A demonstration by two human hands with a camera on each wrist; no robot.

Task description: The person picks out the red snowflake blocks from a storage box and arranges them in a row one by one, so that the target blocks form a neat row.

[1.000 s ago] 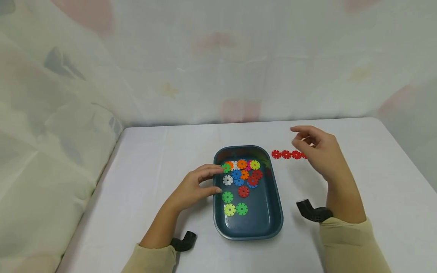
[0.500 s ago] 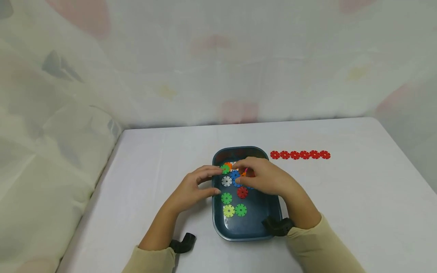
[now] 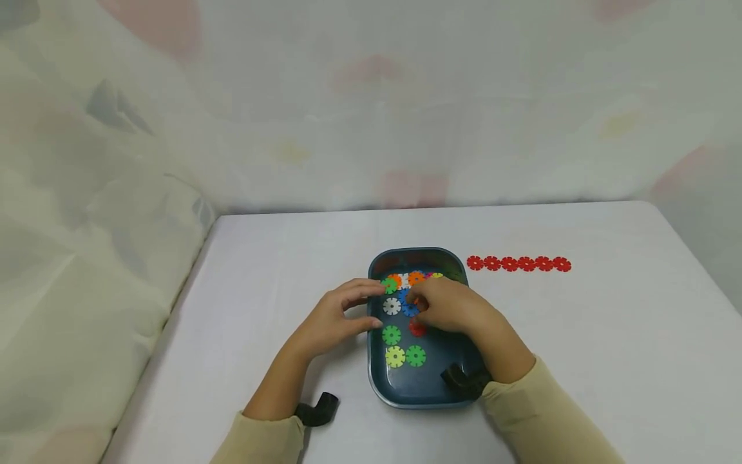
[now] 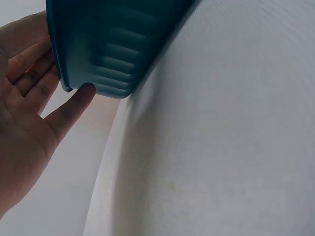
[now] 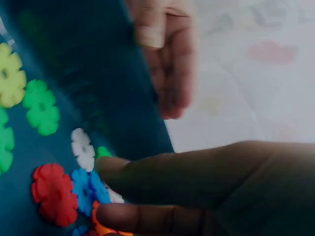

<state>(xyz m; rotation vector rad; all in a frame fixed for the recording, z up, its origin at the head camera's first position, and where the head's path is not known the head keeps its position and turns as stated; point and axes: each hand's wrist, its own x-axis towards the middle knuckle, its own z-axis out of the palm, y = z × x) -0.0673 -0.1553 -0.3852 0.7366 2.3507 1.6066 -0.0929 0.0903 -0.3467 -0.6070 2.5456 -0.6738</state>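
Note:
A dark teal tray point(image 3: 406, 385) holds several flower-shaped plastic discs in green, yellow, white, blue, orange and red. My left hand point(image 3: 333, 319) rests at the tray's left rim, fingertips over the edge; in the left wrist view its thumb touches the outer wall. Inside the tray, my right hand point(image 3: 452, 305) reaches over the discs, hiding some of them. The right wrist view shows its thumb and finger apart above a blue disc point(image 5: 81, 189) and an orange disc point(image 5: 101, 222), with nothing visible between them. Beside them lies a red disc point(image 5: 54, 195).
On the white table point(image 3: 608, 335), right of the tray's far end, a straight row of several red discs point(image 3: 526, 263) lies edge to edge. Patterned cloth point(image 3: 348, 109) hangs behind the table and along its left side.
My right hand has come from above the red row, left and down into the tray, uncovering the row's right end. Since half a second ago its fingers have dipped among the discs. My left hand stays put.

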